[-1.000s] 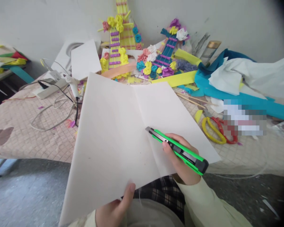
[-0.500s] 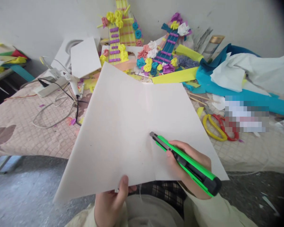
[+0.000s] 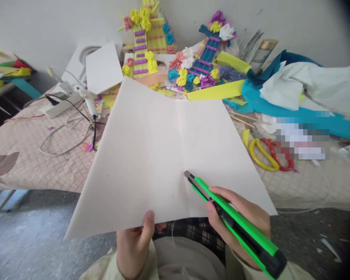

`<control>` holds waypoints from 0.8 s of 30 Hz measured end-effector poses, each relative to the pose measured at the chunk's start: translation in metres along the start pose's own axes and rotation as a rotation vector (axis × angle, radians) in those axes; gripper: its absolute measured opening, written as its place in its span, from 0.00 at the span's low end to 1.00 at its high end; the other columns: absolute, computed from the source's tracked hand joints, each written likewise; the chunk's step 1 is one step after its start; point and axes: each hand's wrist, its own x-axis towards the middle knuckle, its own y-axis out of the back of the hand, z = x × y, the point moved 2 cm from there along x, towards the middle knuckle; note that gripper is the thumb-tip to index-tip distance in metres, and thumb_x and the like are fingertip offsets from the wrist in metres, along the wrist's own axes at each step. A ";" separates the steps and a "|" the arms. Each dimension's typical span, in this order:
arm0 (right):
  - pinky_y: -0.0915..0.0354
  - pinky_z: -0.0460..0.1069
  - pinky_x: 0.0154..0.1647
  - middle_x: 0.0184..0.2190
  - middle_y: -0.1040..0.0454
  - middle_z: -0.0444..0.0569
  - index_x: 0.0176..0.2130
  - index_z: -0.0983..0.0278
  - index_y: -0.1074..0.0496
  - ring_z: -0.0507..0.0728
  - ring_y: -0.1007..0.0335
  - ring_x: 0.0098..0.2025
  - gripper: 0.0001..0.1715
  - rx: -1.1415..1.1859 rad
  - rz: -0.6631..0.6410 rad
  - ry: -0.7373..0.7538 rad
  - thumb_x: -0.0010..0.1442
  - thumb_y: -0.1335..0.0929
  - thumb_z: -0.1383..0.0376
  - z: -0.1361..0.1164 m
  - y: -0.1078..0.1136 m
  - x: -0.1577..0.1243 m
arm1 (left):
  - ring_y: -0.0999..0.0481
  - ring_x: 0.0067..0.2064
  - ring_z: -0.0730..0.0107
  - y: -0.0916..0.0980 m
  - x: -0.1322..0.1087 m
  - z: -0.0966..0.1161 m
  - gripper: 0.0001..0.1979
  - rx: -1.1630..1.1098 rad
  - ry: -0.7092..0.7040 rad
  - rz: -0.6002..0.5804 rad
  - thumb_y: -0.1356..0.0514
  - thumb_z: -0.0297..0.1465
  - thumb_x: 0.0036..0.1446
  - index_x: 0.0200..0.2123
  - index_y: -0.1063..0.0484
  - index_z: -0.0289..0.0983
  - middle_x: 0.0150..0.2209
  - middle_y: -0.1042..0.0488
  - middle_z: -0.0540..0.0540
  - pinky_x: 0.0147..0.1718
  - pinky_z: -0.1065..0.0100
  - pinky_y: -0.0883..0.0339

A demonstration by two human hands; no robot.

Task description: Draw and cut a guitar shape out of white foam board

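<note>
A large white sheet of paper (image 3: 151, 155) with a centre crease is held up over the table's near edge. My left hand (image 3: 137, 249) pinches its bottom edge, thumb on top. My right hand (image 3: 239, 221) grips a green and black utility knife (image 3: 236, 225). The knife's tip rests on the sheet near the crease, low on the paper.
On the tiled tablecloth (image 3: 32, 163) lie yellow and red scissors (image 3: 265, 155), a white glue gun (image 3: 89, 101) with black cable, a power strip (image 3: 60, 107), paper-flower guitar models (image 3: 175, 58), yellow strips (image 3: 216, 92), blue and white sheets (image 3: 303, 97). Grey floor (image 3: 32, 241) lies below.
The knife tip has slid down the sheet along the crease toward me. The right hand drew back with it. The paper lowered and flattened slightly.
</note>
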 end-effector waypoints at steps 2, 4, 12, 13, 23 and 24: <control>0.33 0.44 0.24 0.24 0.27 0.44 0.39 0.63 0.33 0.50 0.33 0.20 0.12 0.000 0.002 0.022 0.51 0.34 0.68 0.000 0.001 -0.004 | 0.27 0.19 0.73 0.000 0.001 -0.002 0.19 0.000 0.001 0.016 0.48 0.31 0.55 0.16 0.27 0.37 0.14 0.28 0.51 0.21 0.78 0.32; 0.32 0.45 0.24 0.25 0.27 0.44 0.39 0.63 0.33 0.51 0.32 0.21 0.13 -0.010 0.008 0.034 0.50 0.34 0.68 0.000 0.001 -0.009 | 0.26 0.20 0.73 -0.001 0.000 -0.003 0.19 0.006 -0.002 0.030 0.48 0.31 0.55 0.16 0.27 0.37 0.14 0.28 0.51 0.22 0.78 0.32; 0.31 0.47 0.28 0.29 0.26 0.46 0.40 0.63 0.33 0.53 0.29 0.26 0.15 -0.057 0.020 0.035 0.50 0.33 0.66 -0.002 0.004 -0.030 | 0.26 0.22 0.72 -0.002 -0.001 -0.005 0.19 0.042 0.008 0.027 0.49 0.32 0.56 0.16 0.27 0.37 0.16 0.27 0.50 0.24 0.76 0.31; 0.30 0.48 0.28 0.29 0.26 0.46 0.41 0.62 0.33 0.54 0.29 0.26 0.15 -0.052 0.013 0.017 0.50 0.33 0.67 -0.003 0.006 -0.032 | 0.26 0.22 0.71 -0.002 -0.001 -0.004 0.20 0.047 0.005 0.025 0.49 0.33 0.56 0.16 0.27 0.37 0.16 0.27 0.50 0.24 0.76 0.31; 0.30 0.48 0.27 0.27 0.25 0.43 0.39 0.59 0.34 0.55 0.28 0.26 0.16 -0.029 -0.054 -0.011 0.47 0.33 0.68 -0.012 0.013 -0.047 | 0.25 0.24 0.70 -0.004 -0.001 -0.004 0.19 0.078 0.007 0.047 0.49 0.33 0.56 0.16 0.27 0.38 0.16 0.27 0.50 0.27 0.73 0.30; 0.31 0.47 0.26 0.25 0.25 0.43 0.37 0.59 0.34 0.54 0.29 0.24 0.14 -0.021 -0.087 0.003 0.47 0.34 0.67 -0.013 0.013 -0.049 | 0.25 0.24 0.70 -0.004 0.001 -0.004 0.19 0.084 -0.007 0.067 0.49 0.32 0.55 0.16 0.27 0.38 0.16 0.27 0.51 0.29 0.72 0.30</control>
